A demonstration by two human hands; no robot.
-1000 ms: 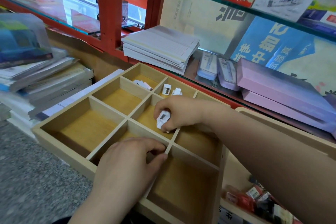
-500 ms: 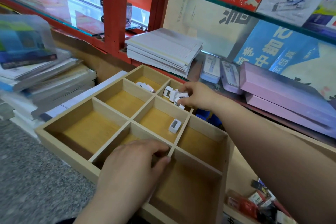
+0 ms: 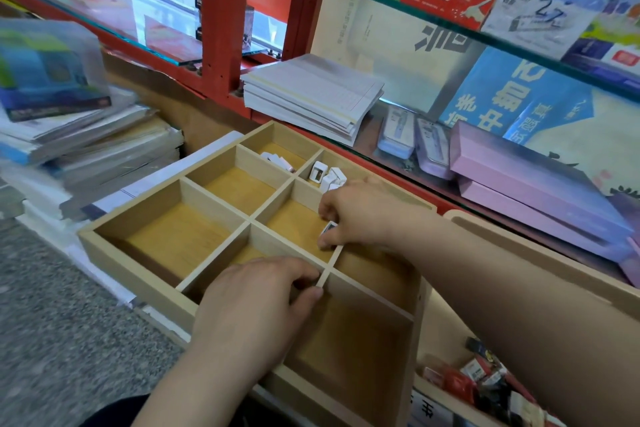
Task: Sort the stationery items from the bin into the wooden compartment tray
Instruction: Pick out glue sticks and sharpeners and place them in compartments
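One white sharpener (image 3: pixel 329 228) is pinched in my right hand (image 3: pixel 360 215), low inside a middle compartment of the tray (image 3: pixel 138 282). My left hand (image 3: pixel 256 302) grips a divider (image 3: pixel 330 265). A weak pinch could drop it astray.

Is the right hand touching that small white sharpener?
Touching. The head view shows the right hand pinching the sharpener between thumb and finger, low in a middle compartment of the tray.

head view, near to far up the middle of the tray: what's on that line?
Left hand gripping a divider of the wooden tray → right hand pinching a small white sharpener → loose white sharpeners in a far compartment → stack of paper pads.
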